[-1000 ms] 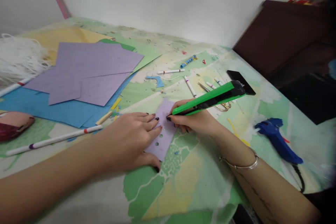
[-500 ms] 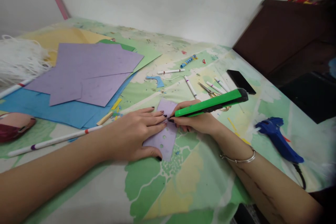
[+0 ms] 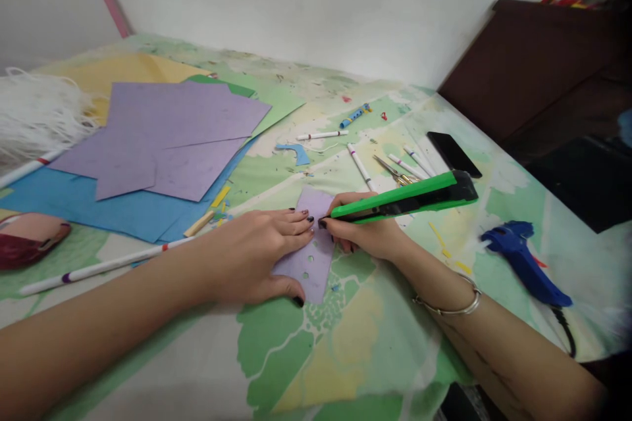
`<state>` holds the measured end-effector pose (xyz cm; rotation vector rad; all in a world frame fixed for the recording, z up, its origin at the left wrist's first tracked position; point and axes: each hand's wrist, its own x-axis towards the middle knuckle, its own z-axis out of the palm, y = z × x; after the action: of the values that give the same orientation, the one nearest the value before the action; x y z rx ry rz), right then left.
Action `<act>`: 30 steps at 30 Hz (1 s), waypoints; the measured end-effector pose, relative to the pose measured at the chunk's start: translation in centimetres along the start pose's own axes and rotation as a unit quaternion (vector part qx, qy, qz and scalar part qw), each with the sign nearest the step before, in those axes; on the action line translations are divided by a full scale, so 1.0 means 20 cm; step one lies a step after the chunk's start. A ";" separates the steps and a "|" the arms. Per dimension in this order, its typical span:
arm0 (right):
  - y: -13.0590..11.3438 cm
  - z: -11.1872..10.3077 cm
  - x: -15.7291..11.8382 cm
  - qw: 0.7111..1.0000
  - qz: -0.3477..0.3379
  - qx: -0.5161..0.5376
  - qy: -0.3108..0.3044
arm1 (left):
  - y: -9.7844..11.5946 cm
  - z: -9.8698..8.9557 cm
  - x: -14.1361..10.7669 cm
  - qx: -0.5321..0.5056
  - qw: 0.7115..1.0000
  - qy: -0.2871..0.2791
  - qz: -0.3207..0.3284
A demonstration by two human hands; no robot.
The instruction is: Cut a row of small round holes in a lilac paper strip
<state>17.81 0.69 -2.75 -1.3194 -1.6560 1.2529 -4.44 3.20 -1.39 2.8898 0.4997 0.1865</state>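
A small purple sheet of paper [image 3: 320, 270] with several small holes lies on the patterned tablecloth [image 3: 276, 348]. My left hand [image 3: 261, 250] rests flat on its left side, fingers stretched out and thumb apart, pressing it down. Gripped in my right hand [image 3: 368, 230] is a green utility knife [image 3: 395, 197], its black end tilted up to the right. The knife's front end points at the paper just beside my left fingertips. My fingers hide its tip, so whether the blade touches the paper cannot be seen.
Purple sheets [image 3: 182, 118] overlap blue paper [image 3: 99, 207] at the left, near white string [image 3: 39, 112]. Markers [image 3: 360, 164], scissors [image 3: 395, 172] and a black phone [image 3: 453, 153] lie beyond my right hand. A blue glue gun [image 3: 526, 260] sits at the right.
The rear end of the utility knife has swung slightly right and down, with my right hand turning a little. My left hand stays on the purple paper.
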 end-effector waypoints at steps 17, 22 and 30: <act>-0.02 -0.03 0.02 0.999 -0.022 -0.029 -0.012 | 0.04 0.01 -0.03 0.033 0.999 -0.016 0.003; -0.02 -0.03 0.01 0.999 -0.019 -0.028 -0.009 | 0.09 0.00 -0.03 0.048 0.998 -0.024 -0.010; -0.01 0.00 -0.01 0.999 -0.025 -0.039 0.021 | 0.08 -0.04 -0.03 0.029 0.998 -0.060 -0.021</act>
<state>17.79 0.53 -2.60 -1.3327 -1.7127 1.1345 -4.60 1.66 -0.32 2.9220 0.5513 -0.0089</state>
